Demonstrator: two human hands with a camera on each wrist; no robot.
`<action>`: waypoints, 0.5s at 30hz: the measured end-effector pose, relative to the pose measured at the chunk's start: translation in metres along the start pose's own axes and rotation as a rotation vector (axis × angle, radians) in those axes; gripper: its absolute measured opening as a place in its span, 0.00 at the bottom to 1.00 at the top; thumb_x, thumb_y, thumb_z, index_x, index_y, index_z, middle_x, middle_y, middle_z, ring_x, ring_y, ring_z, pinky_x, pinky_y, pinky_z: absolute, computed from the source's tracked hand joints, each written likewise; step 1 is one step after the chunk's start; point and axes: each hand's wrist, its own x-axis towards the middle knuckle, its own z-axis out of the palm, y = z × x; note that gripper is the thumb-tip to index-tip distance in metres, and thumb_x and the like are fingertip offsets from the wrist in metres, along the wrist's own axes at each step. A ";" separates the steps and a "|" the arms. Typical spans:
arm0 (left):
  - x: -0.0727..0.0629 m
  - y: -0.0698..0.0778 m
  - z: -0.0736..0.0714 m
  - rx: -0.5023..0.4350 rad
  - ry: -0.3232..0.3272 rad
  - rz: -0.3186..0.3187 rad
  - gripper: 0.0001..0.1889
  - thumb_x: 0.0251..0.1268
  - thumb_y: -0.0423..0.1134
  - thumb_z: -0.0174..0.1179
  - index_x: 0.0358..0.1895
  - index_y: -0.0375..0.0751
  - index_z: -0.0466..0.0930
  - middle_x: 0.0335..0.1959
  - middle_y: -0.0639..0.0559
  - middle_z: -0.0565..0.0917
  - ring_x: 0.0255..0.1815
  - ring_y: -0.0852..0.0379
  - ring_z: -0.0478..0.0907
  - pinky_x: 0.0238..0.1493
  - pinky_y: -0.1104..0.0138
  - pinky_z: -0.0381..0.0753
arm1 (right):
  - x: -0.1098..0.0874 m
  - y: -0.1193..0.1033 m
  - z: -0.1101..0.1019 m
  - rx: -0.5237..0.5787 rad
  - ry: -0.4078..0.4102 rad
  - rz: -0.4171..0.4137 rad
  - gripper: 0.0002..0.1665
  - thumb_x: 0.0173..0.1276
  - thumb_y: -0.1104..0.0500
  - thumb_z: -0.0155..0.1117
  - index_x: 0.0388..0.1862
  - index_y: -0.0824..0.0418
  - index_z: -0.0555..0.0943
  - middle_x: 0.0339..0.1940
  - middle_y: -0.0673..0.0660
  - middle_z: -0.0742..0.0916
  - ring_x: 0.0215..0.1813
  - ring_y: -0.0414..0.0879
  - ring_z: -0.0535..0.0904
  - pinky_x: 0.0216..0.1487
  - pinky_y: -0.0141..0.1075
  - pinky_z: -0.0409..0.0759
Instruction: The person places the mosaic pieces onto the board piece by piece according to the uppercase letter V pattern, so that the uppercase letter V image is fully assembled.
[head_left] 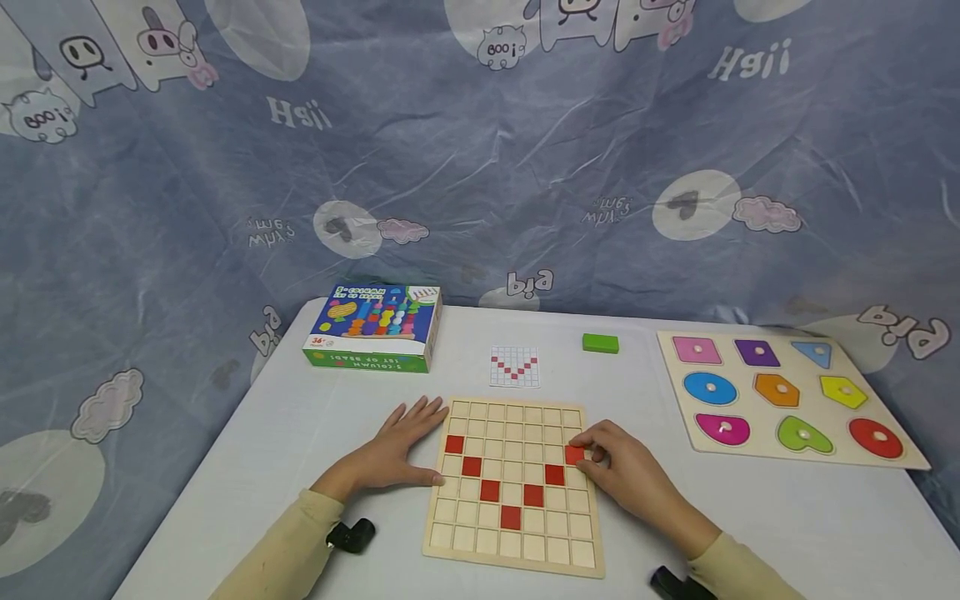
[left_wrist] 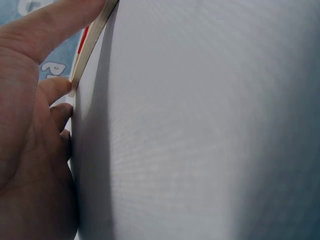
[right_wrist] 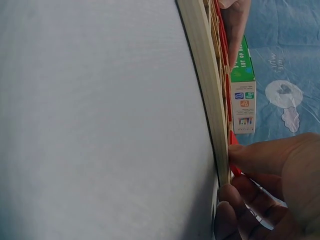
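Note:
A wooden grid board (head_left: pixel 512 472) lies on the white table, with several red square tiles (head_left: pixel 490 491) set in its cells in a V shape. At the board's right side, my right hand (head_left: pixel 626 467) pinches a red tile (right_wrist: pixel 235 170) between thumb and fingers, over a cell in the third row. The tile is tilted and partly covered by the fingertips. My left hand (head_left: pixel 393 450) rests spread on the table, its thumb and fingertips against the board's left edge. Beyond the board lies a small pattern card (head_left: pixel 514 367) printed with a red V.
A boxed bead set (head_left: pixel 375 329) stands at the back left. Behind the board to the right is a green block (head_left: pixel 601 343). A shape puzzle board (head_left: pixel 738 429) with knobbed pieces takes up the right side. A patterned blue cloth (head_left: pixel 480 167) hangs behind the table.

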 end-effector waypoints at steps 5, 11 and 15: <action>0.000 0.001 0.000 -0.001 0.002 0.002 0.57 0.53 0.68 0.71 0.83 0.51 0.52 0.84 0.51 0.49 0.85 0.47 0.36 0.81 0.45 0.30 | -0.001 0.000 0.000 -0.011 -0.006 -0.011 0.16 0.61 0.64 0.77 0.47 0.49 0.88 0.39 0.43 0.80 0.37 0.38 0.75 0.35 0.30 0.75; 0.001 0.001 -0.001 0.004 0.002 0.002 0.57 0.53 0.68 0.71 0.83 0.51 0.52 0.84 0.51 0.49 0.85 0.47 0.36 0.81 0.45 0.31 | 0.000 -0.001 -0.001 -0.021 -0.036 0.016 0.15 0.63 0.63 0.75 0.49 0.50 0.89 0.38 0.45 0.78 0.38 0.40 0.73 0.35 0.30 0.73; 0.001 0.001 0.000 0.009 -0.001 0.000 0.57 0.53 0.68 0.71 0.83 0.51 0.52 0.84 0.51 0.49 0.85 0.48 0.36 0.81 0.45 0.31 | 0.000 -0.001 -0.001 -0.021 -0.040 0.022 0.15 0.64 0.63 0.74 0.49 0.51 0.89 0.37 0.45 0.78 0.38 0.40 0.72 0.35 0.30 0.73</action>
